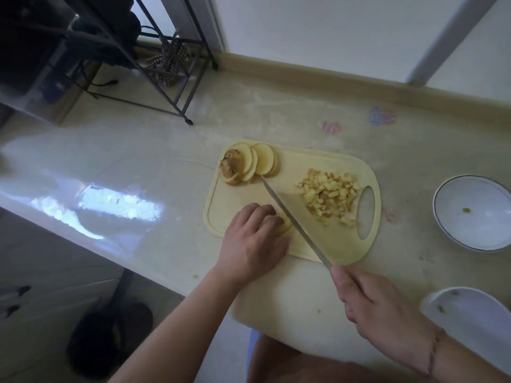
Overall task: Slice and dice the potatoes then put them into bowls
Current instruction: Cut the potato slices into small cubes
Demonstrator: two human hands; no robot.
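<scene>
A pale yellow cutting board [237, 197] lies on the counter. Several round potato slices [250, 163] lean in a row at its far left corner. A heap of diced potato [330, 196] sits near the board's handle hole. My left hand [253, 243] presses down with curled fingers on a small stack of slices [286, 226] at the board's near edge; most of the stack is hidden under the fingers. My right hand [378, 305] grips the handle of a long knife [293, 217], whose blade runs diagonally just right of the left fingers.
A white bowl [475, 239] with a dark rim stands right of the board, a scrap inside. A second white dish [467, 319] lies near my right wrist. A black metal rack [166, 67] stands at the far left. The counter edge drops off at the left.
</scene>
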